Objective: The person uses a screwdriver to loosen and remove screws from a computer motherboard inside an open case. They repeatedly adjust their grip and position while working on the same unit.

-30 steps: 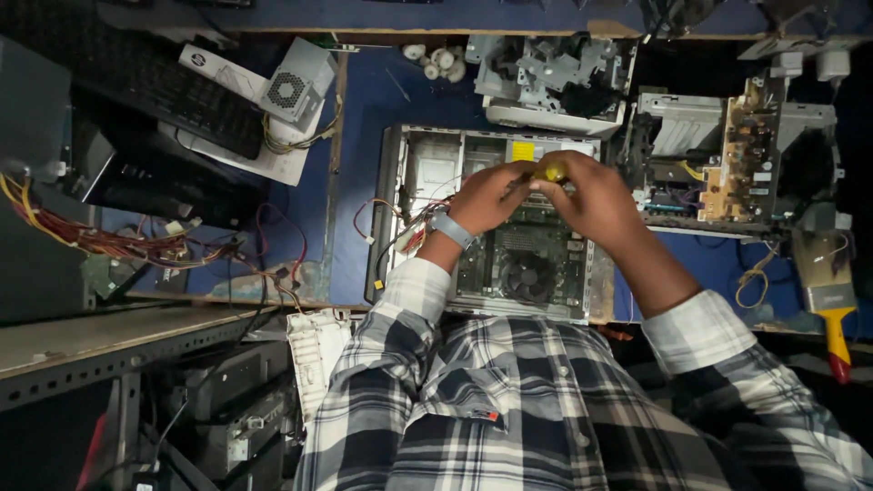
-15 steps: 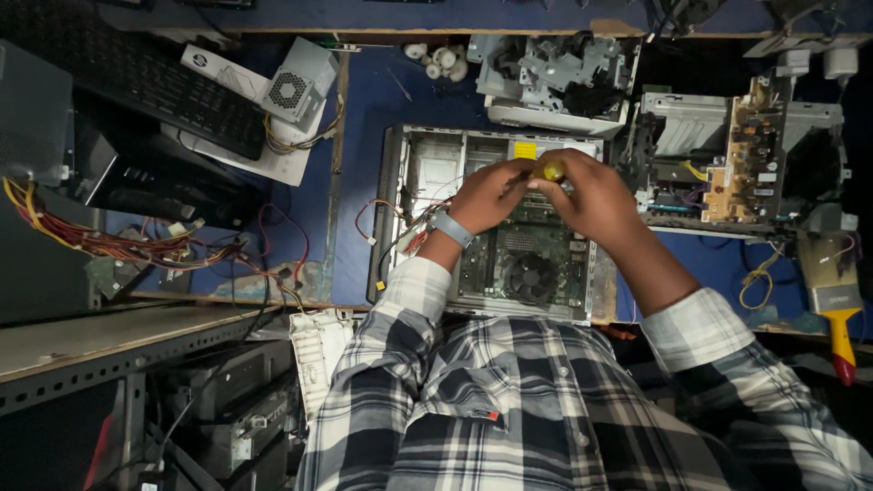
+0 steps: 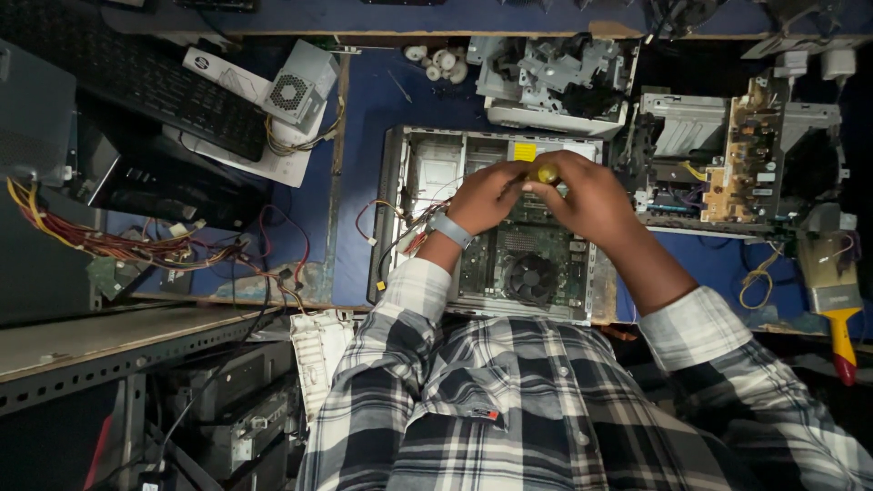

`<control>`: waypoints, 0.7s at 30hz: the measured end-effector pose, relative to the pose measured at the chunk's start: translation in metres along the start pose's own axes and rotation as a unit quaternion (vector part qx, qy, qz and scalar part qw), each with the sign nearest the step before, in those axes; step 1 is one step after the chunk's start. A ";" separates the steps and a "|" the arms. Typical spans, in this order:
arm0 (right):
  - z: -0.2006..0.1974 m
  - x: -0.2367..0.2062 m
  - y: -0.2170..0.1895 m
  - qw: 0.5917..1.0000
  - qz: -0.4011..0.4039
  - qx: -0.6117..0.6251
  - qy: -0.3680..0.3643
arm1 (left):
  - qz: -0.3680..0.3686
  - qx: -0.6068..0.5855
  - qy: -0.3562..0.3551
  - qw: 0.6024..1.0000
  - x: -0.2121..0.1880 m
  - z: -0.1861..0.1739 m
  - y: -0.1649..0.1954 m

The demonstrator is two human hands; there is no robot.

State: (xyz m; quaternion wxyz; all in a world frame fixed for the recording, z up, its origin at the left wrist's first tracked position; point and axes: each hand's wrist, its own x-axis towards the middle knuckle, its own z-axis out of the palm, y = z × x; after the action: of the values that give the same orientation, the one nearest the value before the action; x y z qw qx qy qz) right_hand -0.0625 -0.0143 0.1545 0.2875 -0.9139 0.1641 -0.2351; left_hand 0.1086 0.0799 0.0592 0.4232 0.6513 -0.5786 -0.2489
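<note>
Yellow screwdriver handle (image 3: 546, 172), one, is pinched by both grips, left hand (image 3: 488, 195) and right hand (image 3: 589, 198), over one open computer case (image 3: 406, 173) bearing one yellow square label (image 3: 525, 151).

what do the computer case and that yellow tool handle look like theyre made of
Computer case: seemingly bare sheet metal, dull grey, with thin folded edges. Yellow handle, gripped between the left hand and right hand: probably glossy translucent plastic, judging by its amber shine, though mostly covered.

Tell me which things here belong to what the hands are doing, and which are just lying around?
In use: left hand and right hand gripping a yellow-handled tool over the open computer case.

Lying about: keyboard, paintbrush, power supply, bundle of coloured wires.
</note>
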 end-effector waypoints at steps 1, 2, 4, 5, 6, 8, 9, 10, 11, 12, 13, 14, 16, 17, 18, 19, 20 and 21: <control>0.000 0.000 0.000 1.000 0.000 -0.006 0.001 | -0.002 -0.003 0.001 1.000 0.000 0.000 0.000; 0.001 -0.001 0.000 1.000 0.000 -0.007 -0.001 | -0.003 -0.006 0.002 1.000 -0.001 0.001 0.000; 0.001 -0.002 0.001 1.000 0.001 -0.010 -0.006 | -0.007 -0.009 0.004 1.000 -0.002 0.001 -0.001; 0.002 -0.003 0.001 1.000 0.005 -0.012 -0.012 | -0.007 -0.009 0.005 1.000 -0.002 0.002 -0.001; 0.002 -0.003 0.002 1.000 0.009 -0.013 -0.018 | -0.009 -0.009 0.007 1.000 -0.003 0.002 -0.001; 0.002 -0.005 0.002 1.000 0.005 -0.014 -0.022 | -0.020 -0.005 -0.004 1.000 -0.004 0.002 -0.002; 0.003 -0.005 0.002 1.000 -0.003 -0.014 -0.019 | -0.025 -0.003 -0.010 1.000 -0.004 0.003 -0.002; 0.003 -0.005 0.002 1.000 -0.011 -0.014 -0.016 | -0.021 -0.005 -0.008 1.000 -0.004 0.003 -0.003; 0.003 -0.005 0.001 1.000 -0.009 -0.014 -0.016 | -0.017 -0.007 -0.005 1.000 -0.005 0.003 -0.004; 0.003 -0.004 0.000 1.000 -0.007 -0.014 -0.016 | -0.014 -0.009 -0.003 1.000 -0.006 0.004 -0.005; 0.002 -0.004 -0.003 1.000 -0.005 -0.014 -0.017 | -0.011 -0.012 -0.003 1.000 -0.006 0.005 -0.006; 0.001 -0.003 -0.005 1.000 -0.003 -0.015 -0.017 | -0.008 -0.015 -0.004 1.000 -0.007 0.006 -0.007; -0.002 0.001 -0.012 1.000 0.000 -0.017 -0.017 | 0.008 0.000 -0.002 1.000 -0.006 0.008 -0.010; -0.005 0.003 -0.015 1.000 -0.007 -0.021 -0.018 | 0.020 0.018 0.001 1.000 -0.006 0.009 -0.011; -0.008 0.005 -0.019 0.999 -0.014 -0.025 -0.019 | 0.034 0.037 0.004 0.999 -0.004 0.010 -0.013; -0.011 0.007 -0.023 0.999 -0.021 -0.030 -0.021 | 0.023 0.030 -0.004 0.999 -0.003 0.010 -0.014; -0.015 0.008 -0.026 0.999 -0.041 -0.028 -0.017 | 0.013 0.023 -0.012 1.000 0.000 0.010 -0.016; -0.019 0.009 -0.028 0.998 -0.062 -0.026 -0.013 | 0.004 0.016 -0.018 1.000 0.003 0.009 -0.017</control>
State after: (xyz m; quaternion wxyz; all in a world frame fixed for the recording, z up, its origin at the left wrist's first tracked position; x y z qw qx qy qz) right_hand -0.0608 -0.0048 0.1883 0.2506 -0.9325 0.1092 -0.2361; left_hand 0.1107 0.0743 0.0409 0.4029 0.6510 -0.5928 -0.2499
